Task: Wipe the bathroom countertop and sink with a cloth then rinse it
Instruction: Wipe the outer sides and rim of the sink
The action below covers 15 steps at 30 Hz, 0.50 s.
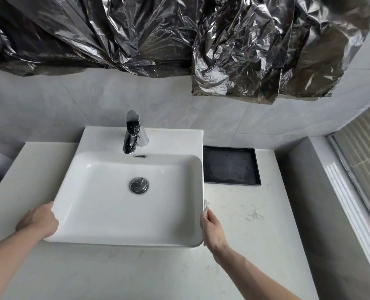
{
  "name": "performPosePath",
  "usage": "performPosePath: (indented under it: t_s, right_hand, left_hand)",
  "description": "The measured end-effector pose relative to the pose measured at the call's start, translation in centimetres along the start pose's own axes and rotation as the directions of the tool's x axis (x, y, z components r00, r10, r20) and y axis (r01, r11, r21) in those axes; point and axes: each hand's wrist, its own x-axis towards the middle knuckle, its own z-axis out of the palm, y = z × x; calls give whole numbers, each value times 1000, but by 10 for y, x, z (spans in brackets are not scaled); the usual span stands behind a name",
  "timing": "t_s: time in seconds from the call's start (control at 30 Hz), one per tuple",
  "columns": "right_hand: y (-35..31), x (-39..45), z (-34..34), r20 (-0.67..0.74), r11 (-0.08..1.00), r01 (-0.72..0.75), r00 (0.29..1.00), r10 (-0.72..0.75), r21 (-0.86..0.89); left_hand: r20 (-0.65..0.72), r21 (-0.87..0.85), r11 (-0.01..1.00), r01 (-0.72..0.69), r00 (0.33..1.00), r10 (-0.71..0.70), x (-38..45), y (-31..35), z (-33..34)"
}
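A white rectangular vessel sink (106,215) stands on a pale marbled countertop (255,234), with a chrome faucet (131,135) at its back and a chrome drain plug (139,185) in the basin. My right hand (212,230) is pressed against the sink's outer right wall near the front corner. Its fingers pinch a small white piece of cloth (205,205), which is mostly hidden. My left hand (39,220) lies against the sink's outer left wall. Those fingers are curled and their tips are hidden behind the rim.
A black shallow tray (230,182) lies on the countertop right of the sink, against the wall. Crinkled dark plastic sheeting (234,50) hangs over the wall above. A grey ledge (305,191) and a window frame (353,202) bound the right side.
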Motion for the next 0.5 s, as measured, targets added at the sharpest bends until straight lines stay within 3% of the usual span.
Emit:
performPosePath:
  t_s: [0.37,0.5]
  right_hand:
    - [-125,125,10,-154,967,167,968,-198,-193]
    - [-168,154,20,-147,867,300,912,-383,-399]
  left_hand:
    - [5,4,997,-74,997,74,0,-1,-6]
    - [21,-28,998,-61,998,62,4,-7,-5]
